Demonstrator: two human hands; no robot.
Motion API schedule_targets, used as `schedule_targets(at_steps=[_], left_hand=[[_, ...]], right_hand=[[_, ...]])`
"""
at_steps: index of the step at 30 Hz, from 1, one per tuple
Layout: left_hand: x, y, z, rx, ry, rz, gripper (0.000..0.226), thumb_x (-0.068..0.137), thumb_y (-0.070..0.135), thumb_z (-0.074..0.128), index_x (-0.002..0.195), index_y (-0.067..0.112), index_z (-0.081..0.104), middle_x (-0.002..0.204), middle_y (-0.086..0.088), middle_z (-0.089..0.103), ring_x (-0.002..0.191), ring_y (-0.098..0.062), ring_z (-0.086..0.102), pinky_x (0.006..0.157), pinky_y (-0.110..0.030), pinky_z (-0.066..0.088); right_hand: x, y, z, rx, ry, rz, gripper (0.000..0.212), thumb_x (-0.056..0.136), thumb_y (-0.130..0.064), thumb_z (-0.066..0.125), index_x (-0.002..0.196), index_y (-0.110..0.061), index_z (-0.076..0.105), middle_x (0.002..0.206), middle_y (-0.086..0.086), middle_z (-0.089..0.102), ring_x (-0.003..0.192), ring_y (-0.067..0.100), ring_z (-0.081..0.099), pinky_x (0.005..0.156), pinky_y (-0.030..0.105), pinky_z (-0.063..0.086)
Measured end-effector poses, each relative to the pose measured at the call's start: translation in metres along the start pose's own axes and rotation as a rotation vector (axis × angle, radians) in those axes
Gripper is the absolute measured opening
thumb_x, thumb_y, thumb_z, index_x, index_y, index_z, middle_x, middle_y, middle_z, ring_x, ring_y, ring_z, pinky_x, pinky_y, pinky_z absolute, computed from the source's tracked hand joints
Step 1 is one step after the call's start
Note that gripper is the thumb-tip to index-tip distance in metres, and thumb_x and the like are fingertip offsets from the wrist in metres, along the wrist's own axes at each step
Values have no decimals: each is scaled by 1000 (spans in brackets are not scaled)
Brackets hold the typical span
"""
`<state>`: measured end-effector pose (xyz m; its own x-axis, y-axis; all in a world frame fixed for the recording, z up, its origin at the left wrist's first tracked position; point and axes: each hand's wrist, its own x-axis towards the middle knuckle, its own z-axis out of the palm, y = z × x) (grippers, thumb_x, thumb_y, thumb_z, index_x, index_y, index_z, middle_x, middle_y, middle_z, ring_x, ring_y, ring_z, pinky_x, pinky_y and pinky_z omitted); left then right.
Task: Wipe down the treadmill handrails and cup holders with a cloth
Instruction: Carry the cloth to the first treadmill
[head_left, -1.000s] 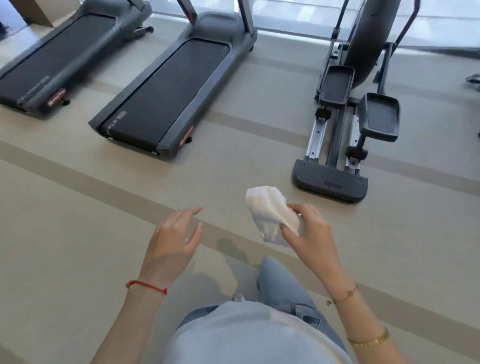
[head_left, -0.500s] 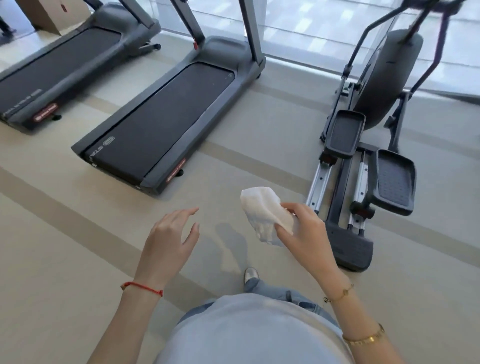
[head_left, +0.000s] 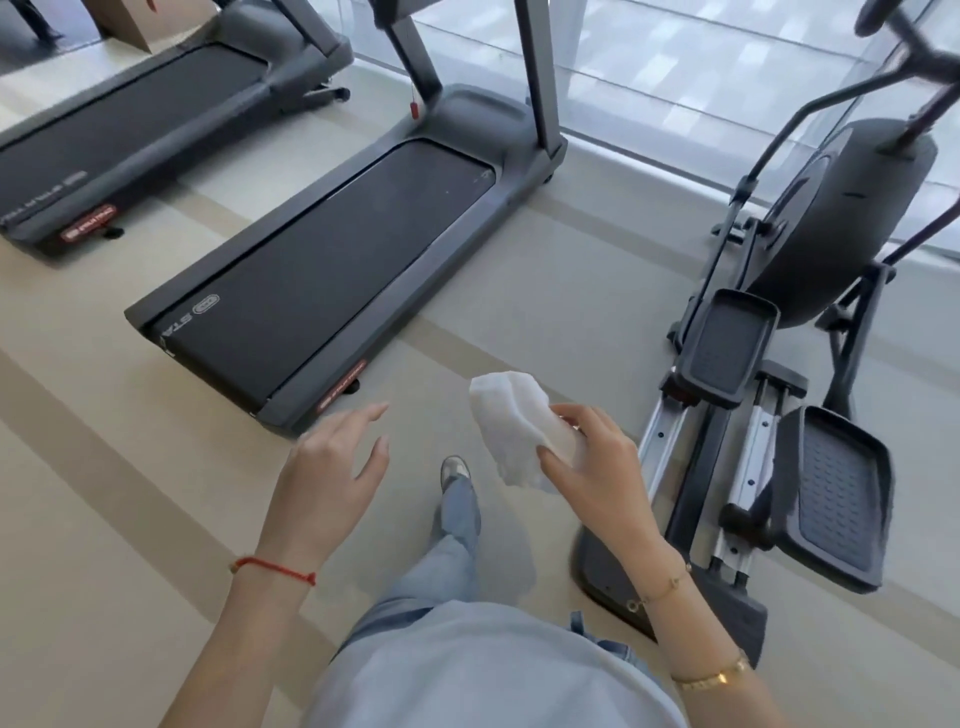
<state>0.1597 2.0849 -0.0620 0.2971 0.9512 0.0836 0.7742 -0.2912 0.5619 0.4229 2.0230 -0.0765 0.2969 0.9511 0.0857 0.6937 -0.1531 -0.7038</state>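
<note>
From the head camera, your right hand (head_left: 597, 467) pinches a crumpled white cloth (head_left: 514, 426) in front of you, above the floor (head_left: 104, 493). Your left hand (head_left: 332, 473) hovers relaxed, fingers spread, holding nothing. The nearest treadmill (head_left: 332, 265) lies ahead to the left, an elliptical trainer (head_left: 779, 364) to the right.

Machines ahead of me on the floor, hands low in front.

I see the nearer treadmill (head_left: 332, 275) ahead-left, a second treadmill (head_left: 130, 135) left of it, the elliptical (head_left: 810, 332) to my right. My right hand (head_left: 597, 467) holds the cloth (head_left: 511, 415) between them; my left hand (head_left: 332, 467) hangs beside it.
</note>
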Motion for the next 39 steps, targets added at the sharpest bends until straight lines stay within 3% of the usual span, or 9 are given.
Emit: schedule_targets(at_steps=[6, 18, 23, 32, 39], left_hand=[[143, -1, 10, -9, 36, -4, 34, 94, 17, 60, 128, 14, 63, 123, -2, 67, 115, -20, 61, 102, -44, 49], [391, 17, 19, -7, -15, 26, 34, 95, 16, 60, 129, 15, 63, 125, 4, 65, 118, -13, 58, 104, -30, 41], [479, 20, 37, -1, -18, 14, 34, 94, 16, 61, 129, 17, 63, 125, 4, 66, 118, -14, 58, 105, -35, 44], [644, 55, 75, -18, 129, -109, 35, 95, 18, 60, 130, 19, 62, 125, 5, 65, 119, -14, 57, 105, -37, 44], [751, 86, 85, 1, 275, -193, 34, 94, 15, 61, 128, 17, 63, 125, 3, 65, 118, -16, 59, 104, -37, 44]], right_hand=[[138, 8, 4, -15, 3, -6, 40, 81, -19, 72, 119, -15, 61, 110, -6, 63, 95, 11, 57, 83, 27, 47], [378, 25, 0, 23, 43, 46, 38, 78, -13, 73, 116, -13, 63, 110, -5, 64, 96, 12, 59, 81, 15, 39], [467, 43, 2, 36, 36, 41, 38, 79, -12, 73, 116, -13, 64, 109, -4, 64, 96, 13, 59, 83, 16, 40], [670, 79, -27, 38, -61, -77, 38, 78, -14, 73, 115, -16, 63, 106, -9, 61, 91, 12, 58, 75, 2, 36], [820, 79, -45, 47, -124, -270, 38, 78, -15, 73, 115, -17, 62, 107, -8, 61, 94, 11, 56, 80, 2, 34]])
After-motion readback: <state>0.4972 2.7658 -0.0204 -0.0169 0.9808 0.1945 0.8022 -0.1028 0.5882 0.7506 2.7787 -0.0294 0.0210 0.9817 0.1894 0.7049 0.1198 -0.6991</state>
